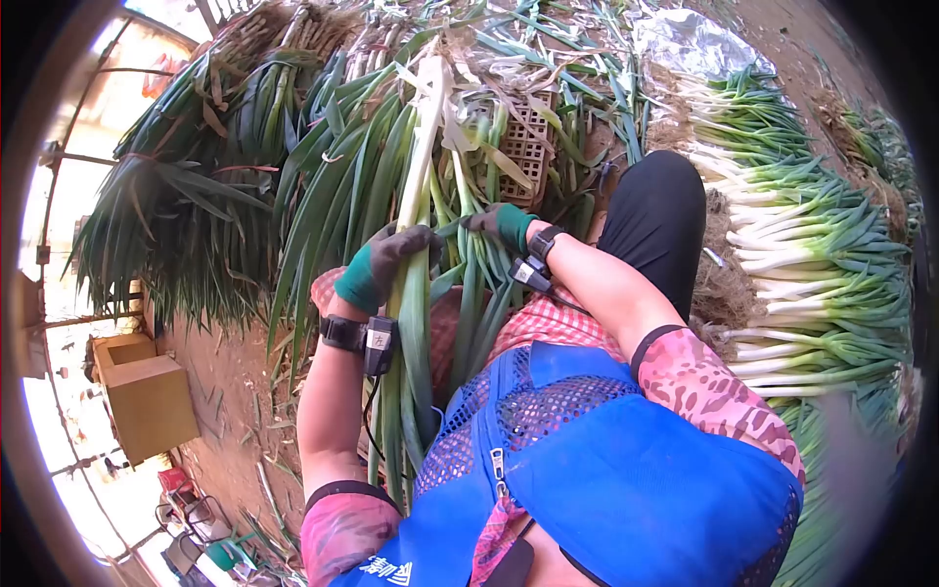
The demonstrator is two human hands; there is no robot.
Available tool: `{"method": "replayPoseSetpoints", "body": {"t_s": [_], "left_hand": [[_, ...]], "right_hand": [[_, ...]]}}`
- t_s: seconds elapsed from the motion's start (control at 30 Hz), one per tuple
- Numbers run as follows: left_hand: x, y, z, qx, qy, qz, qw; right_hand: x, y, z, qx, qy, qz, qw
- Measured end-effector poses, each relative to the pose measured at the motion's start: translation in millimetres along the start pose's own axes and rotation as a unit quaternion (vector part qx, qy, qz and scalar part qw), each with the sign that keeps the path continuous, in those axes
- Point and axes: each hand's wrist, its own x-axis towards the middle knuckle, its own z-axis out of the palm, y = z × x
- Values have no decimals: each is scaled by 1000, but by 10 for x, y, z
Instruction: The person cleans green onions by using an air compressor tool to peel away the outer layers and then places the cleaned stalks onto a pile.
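Observation:
My left hand (384,266), in a grey and green glove, is closed around a thick leek (424,161). Its white shank points away from me and its long green leaves hang down toward my lap. My right hand (503,227), gloved the same way, is closed with the fingers pinched at the green part of a thinner leek (463,184) beside the thick one. The fingertips of that hand are partly hidden by leaves. Just beyond both hands lies a pile of untrimmed leeks (337,176) with dry outer leaves.
Several tied leek bundles (220,147) are heaped at the far left. A brown plastic crate (526,147) stands ahead, among loose leaves. Cleaned leeks (782,245) lie in a long row at right, with a silvery sheet (702,44) at its far end. A cardboard box (147,396) sits at left.

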Motion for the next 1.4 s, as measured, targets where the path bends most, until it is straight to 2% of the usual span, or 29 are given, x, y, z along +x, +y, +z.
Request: {"method": "replayPoseSetpoints", "body": {"t_s": [0.03,0.07,0.1,0.13,0.2,0.27,0.3,0.33,0.4,0.5,0.53,0.6,0.67,0.7,0.73,0.77,0.8,0.83,0.87,0.97,1.0,1.03,1.07,1.13,1.23,1.27,1.3,1.33,1.4], "left_hand": [[-15,14,-17,-143,14,-121,982],[-12,26,-38,-282,30,-235,930],[-13,31,-47,-413,44,-340,844],[-73,-135,-60,-491,42,-380,783],[-88,-288,-97,-314,41,-246,916],[22,-346,-206,-169,16,-119,978],[77,-374,-261,-95,19,-55,994],[166,-222,-367,-2,26,17,1000],[282,-223,-451,82,60,96,990],[239,-107,-594,224,-41,65,972],[166,-148,-545,232,-26,53,971],[73,-204,-439,220,-27,88,971],[51,-54,-387,256,-27,141,956],[28,125,-360,128,-18,19,991],[-10,305,-329,-3,-8,-103,995],[-64,259,-319,50,-22,-25,998],[-118,212,-310,102,-28,55,993],[-137,245,-309,110,-34,54,992],[-144,310,-295,118,-39,54,991],[-145,370,-233,125,-67,43,989],[-113,376,-203,128,-69,47,988],[-89,383,-182,131,-71,51,987],[-81,378,-173,3,-40,59,997],[-60,336,-159,3,-29,91,995],[-97,204,-140,53,-34,116,991],[-132,183,-140,78,-38,118,989],[-137,291,-147,-48,-40,-21,998],[-124,482,-180,-171,-41,-159,972],[-131,621,-209,-320,-36,-322,890]], "right_hand": [[144,165,108,271,-45,-77,959],[-58,10,63,367,-89,-89,922],[-280,-135,-14,459,-132,-98,873],[-440,-257,-90,479,-157,-109,857],[-746,-501,-182,417,-175,-120,884],[-910,-624,-114,347,-177,-180,903],[-1044,-714,-50,318,-186,-230,901],[-1096,-738,103,293,-179,-243,907],[-1168,-773,327,278,-182,-258,907],[-1283,-716,371,231,-210,-286,906],[-1302,-697,368,218,-219,-293,905],[-1235,-707,286,83,-217,-246,941],[-1024,-618,247,16,-127,-286,950],[-776,-430,326,19,-41,-349,936],[-783,-461,333,59,-5,-351,934],[-789,-490,341,99,31,-354,929],[-805,-501,320,173,16,-295,940],[-943,-619,268,246,0,-231,941],[-1092,-745,196,238,-8,-174,955],[-1071,-739,258,158,-19,-315,936],[-809,-596,383,119,14,-351,929],[-844,-620,380,104,23,-360,927],[-877,-644,369,89,33,-371,924],[-931,-698,262,46,22,-383,922],[-1097,-910,6,-133,138,-241,951],[-829,-860,-108,-50,238,-316,917],[-560,-806,-220,14,331,-393,858],[-671,-882,-456,13,403,-379,833],[-588,-833,-841,56,381,-352,853]]}}
